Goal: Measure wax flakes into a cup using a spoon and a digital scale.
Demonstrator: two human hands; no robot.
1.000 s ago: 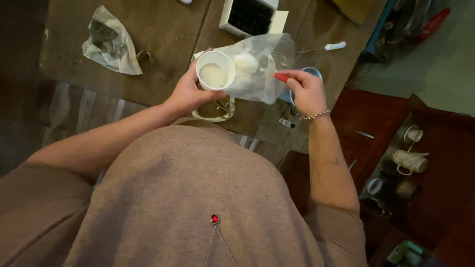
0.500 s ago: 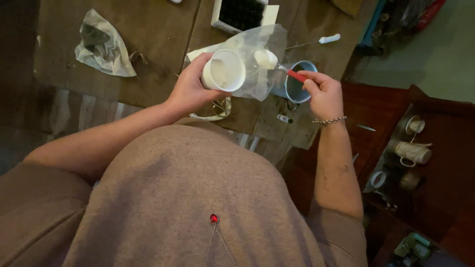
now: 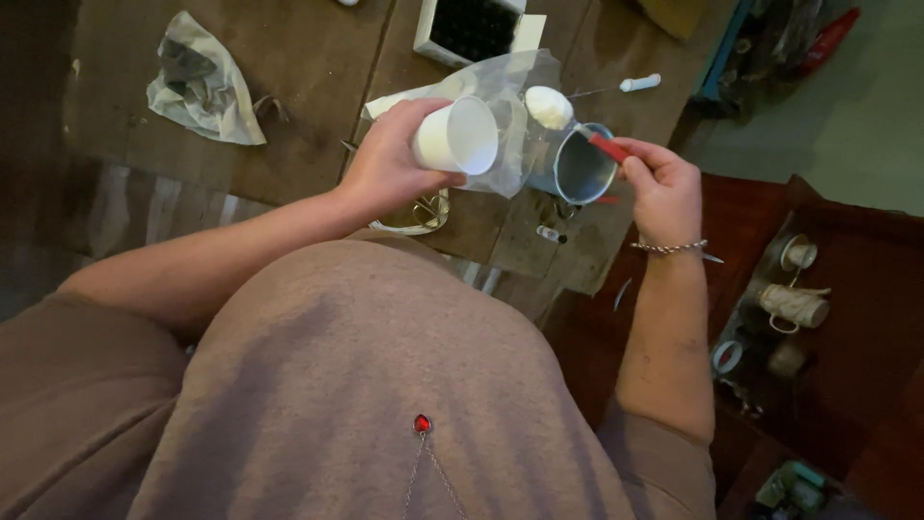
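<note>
- White paper cup [image 3: 455, 136], tipped on its side with the mouth toward the round grey metal pot [image 3: 583, 166], sits just left of that pot; all places below are given from the pot.
- Worn brown wooden table [image 3: 289, 58] lies under and behind the pot; bare planks run off to its left.
- Clear plastic bag [image 3: 510, 91] hangs between cup and pot, touching both, with a white lump [image 3: 549, 106] at its top, just behind the pot's rim.
- Crumpled grey-white cloth [image 3: 199, 82] lies well to the left of the pot; a white-rimmed box with dark contents [image 3: 472, 27] stands behind it.
- Left hand [image 3: 390, 164]: fingers [image 3: 409, 116] curled round the cup's wall and pressed against it, thumb underneath; a firm full grasp.
- Right hand [image 3: 664, 188]: fingertips pinched together on a thin red-handled tool [image 3: 608, 147] whose end reaches over the pot's right rim.
- Judgement: pouring goes best with the cup's lip held directly over the pot's opening, the bag kept clear of the stream, and the tilt raised slowly.
- Judgement: the tool hand should steady the pot's rim side without blocking the opening.
</note>
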